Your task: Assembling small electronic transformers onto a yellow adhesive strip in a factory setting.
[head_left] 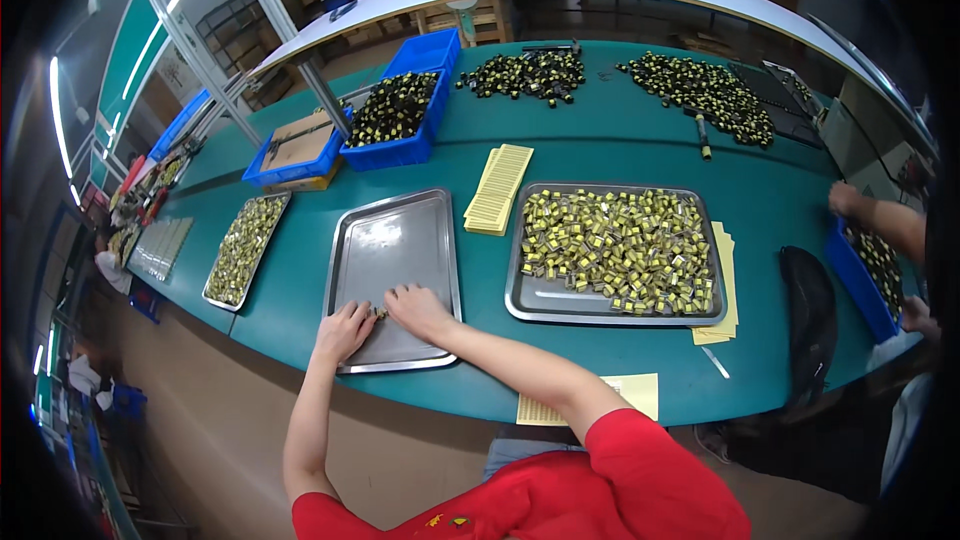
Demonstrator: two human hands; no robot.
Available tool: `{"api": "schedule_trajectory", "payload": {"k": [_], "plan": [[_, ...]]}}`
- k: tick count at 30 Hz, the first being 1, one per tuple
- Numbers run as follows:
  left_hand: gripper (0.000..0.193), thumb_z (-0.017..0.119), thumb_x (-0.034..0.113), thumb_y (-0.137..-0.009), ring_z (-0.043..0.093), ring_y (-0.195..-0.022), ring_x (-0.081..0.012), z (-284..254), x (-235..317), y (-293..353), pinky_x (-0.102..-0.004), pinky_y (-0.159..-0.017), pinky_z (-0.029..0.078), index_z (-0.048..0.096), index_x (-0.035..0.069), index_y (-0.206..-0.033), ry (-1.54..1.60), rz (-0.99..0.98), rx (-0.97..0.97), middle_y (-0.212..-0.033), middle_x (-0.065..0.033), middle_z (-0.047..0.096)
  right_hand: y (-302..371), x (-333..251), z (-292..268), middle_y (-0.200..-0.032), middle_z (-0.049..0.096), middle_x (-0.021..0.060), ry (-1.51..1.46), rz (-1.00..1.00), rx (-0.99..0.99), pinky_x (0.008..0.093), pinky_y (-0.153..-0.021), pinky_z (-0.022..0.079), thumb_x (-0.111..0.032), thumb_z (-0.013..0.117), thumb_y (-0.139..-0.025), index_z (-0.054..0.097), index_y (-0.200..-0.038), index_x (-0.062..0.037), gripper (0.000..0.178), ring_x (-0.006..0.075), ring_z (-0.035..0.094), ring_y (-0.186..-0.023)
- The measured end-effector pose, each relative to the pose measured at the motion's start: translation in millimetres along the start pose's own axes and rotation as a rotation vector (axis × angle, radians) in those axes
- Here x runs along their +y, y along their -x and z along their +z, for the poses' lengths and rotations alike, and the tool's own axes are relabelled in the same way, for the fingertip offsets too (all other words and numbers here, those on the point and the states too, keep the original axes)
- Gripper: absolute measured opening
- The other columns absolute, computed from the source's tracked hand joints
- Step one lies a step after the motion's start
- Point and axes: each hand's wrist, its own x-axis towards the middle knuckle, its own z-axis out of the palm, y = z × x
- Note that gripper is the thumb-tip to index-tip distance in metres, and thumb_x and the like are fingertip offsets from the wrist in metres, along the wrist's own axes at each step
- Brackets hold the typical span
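My left hand (345, 331) and my right hand (418, 311) meet over the near part of a shallow metal tray (394, 245). Between their fingertips is a small yellow-and-metal component (379, 313), partly covered by the fingers. The left fingers pinch it from one side. My right fingers are bent close against its other side; exactly what they grip is partly hidden. A larger metal tray (514, 302) on the right holds a heap of similar small yellow-and-silver components (620, 248).
Yellow label sheets (498, 190) lie between the trays. A narrow tray of components (246, 248) sits left. Blue bins (392, 153) and dark-and-yellow piles (700, 92) stand farther back. A black pouch (806, 310) and a co-worker's hand (846, 199) are at right.
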Motion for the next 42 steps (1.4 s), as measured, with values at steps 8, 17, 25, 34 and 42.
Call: {"api": "schedule_trajectory", "payload": {"k": [8,17,25,34,42], "plan": [[0.018,0.063,0.02,-0.091,0.059,-0.091,-0.0359,3.9,37.5,-41.6,-0.0454,-0.081,0.045,0.065,0.005,-0.101,0.038,-0.189,0.244,-0.092,-0.0132,0.062,11.8,17.6,-66.9,-0.094,0.059,0.0097,0.182,0.21,-0.012,0.0429,-0.069,0.048,-0.017,0.062,-0.083,0.057,-0.098,-0.007,0.019,0.0289,0.058,-0.092],[0.021,0.072,0.012,-0.08,0.056,-0.106,-0.0319,13.7,194.4,-150.6,-0.0419,-0.088,0.047,0.065,0.004,-0.099,0.539,0.136,0.149,-0.107,-0.0128,0.058,118.7,90.3,-182.3,-0.112,0.057,0.0166,0.487,0.414,-0.005,0.0449,-0.094,0.044,-0.012,0.066,-0.078,0.066,-0.096,-0.0018,0.021,0.0344,0.051,-0.114],[0.025,0.073,0.015,-0.078,0.051,-0.107,-0.0307,57.4,227.2,-173.6,-0.0405,-0.087,0.043,0.061,0.004,-0.098,0.393,0.22,0.107,-0.109,-0.0124,0.054,154.2,95.1,-188.4,-0.123,0.055,0.0138,0.509,0.362,-0.041,0.0444,-0.098,0.04,-0.009,0.063,-0.077,0.069,-0.102,-0.0047,0.025,0.0333,0.048,-0.119],[0.027,0.073,0.011,-0.082,0.064,-0.096,-0.0295,16.2,234.2,-161.1,-0.0395,-0.088,0.048,0.062,0.003,-0.105,0.864,0.005,0.03,-0.104,-0.0083,0.068,157.8,76.6,-209.1,-0.114,0.059,0.0125,0.399,0.346,0.039,0.0439,-0.096,0.041,-0.007,0.063,-0.081,0.067,-0.098,-0.0052,0.018,0.0306,0.051,-0.115],[0.025,0.063,0.001,-0.094,0.07,-0.096,-0.0225,-21.3,235.7,-92.8,-0.0315,-0.086,0.055,0.06,-0.008,-0.117,1.74,-0.48,-0.437,-0.108,-0.0142,0.069,182.1,29.6,-243.9,-0.107,0.067,0.0086,-0.551,0.913,0.167,0.03,-0.081,0.053,-0.005,0.07,-0.087,0.065,-0.116,-0.0014,0.029,0.0171,0.066,-0.093]]}}
